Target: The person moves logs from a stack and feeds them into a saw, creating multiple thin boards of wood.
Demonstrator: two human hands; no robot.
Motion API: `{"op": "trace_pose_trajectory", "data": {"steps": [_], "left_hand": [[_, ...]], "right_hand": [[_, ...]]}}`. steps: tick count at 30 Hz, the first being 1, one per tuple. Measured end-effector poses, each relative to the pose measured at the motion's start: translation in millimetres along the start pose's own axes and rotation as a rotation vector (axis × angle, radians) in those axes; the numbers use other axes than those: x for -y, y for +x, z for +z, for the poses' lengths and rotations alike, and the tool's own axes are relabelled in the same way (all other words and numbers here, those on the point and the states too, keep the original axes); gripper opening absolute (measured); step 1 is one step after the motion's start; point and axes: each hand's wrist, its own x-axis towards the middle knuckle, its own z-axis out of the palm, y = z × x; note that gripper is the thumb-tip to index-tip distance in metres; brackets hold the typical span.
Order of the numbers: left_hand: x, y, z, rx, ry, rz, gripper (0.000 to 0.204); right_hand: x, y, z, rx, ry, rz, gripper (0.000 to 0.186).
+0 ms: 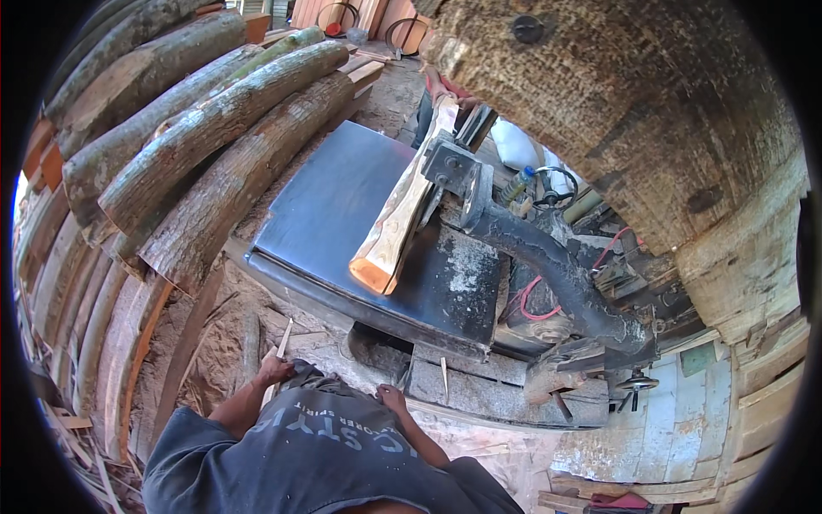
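My left hand (274, 369) is closed around a thin, pointed wood stick (285, 337), beside the bunched front of my dark grey shirt (317, 428). My right hand (391, 397) is curled at the shirt's hem, its fingers closed on the cloth. Ahead of both hands is the dark metal saw table (330, 201). On it lies a long, partly sawn timber (398, 218) with a pale cut face, next to the saw's guide block (449, 167). At the timber's far end, a co-worker's hand (439, 88) rests against the wood.
Bark-covered logs (227, 141) are stacked at left. A thick black curved arm (548, 257) joins the guide block from the right, below a big wooden cover (616, 111). Sawdust coats the ledge (479, 390) before the table, where another wood sliver (444, 379) stands.
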Motion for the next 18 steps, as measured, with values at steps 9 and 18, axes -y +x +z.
{"op": "trace_pose_trajectory", "data": {"steps": [9, 18], "left_hand": [[-191, -12, -55, -0.173, -0.338, 0.329, 0.09], [-225, -17, -37, -0.038, -0.411, 0.344, 0.109]], "right_hand": [[203, 14, -115, -0.234, 0.694, -0.046, 0.049], [249, -15, -102, -0.199, 0.811, -0.117, 0.074]]}}
